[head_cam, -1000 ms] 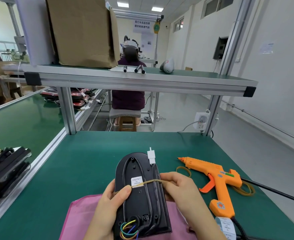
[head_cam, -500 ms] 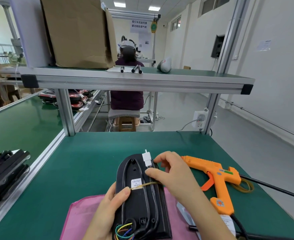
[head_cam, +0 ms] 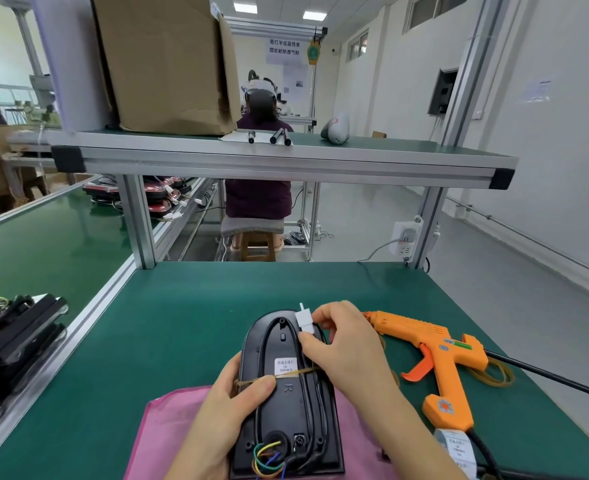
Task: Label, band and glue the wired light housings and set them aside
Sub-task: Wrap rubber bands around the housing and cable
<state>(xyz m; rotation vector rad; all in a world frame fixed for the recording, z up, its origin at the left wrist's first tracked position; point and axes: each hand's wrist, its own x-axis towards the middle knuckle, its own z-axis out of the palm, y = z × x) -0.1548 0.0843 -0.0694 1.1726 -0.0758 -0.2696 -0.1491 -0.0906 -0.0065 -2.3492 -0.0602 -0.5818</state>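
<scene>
Head view: my left hand (head_cam: 216,427) grips the housing (head_cam: 286,410), thumb on its band (head_cam: 293,373); my right hand (head_cam: 345,351) pinches the white plug (head_cam: 303,318) at its top. Box (head_cam: 168,64) way behind it, can't see inside.

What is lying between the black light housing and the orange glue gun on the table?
The right hand, pinching the white connector of the light housing, fills the stretch before the glue gun. The head view shows it.

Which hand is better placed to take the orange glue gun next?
Probably the right hand, pinching the connector: the glue gun lies just beside it, while the left hand grips the housing.
</scene>
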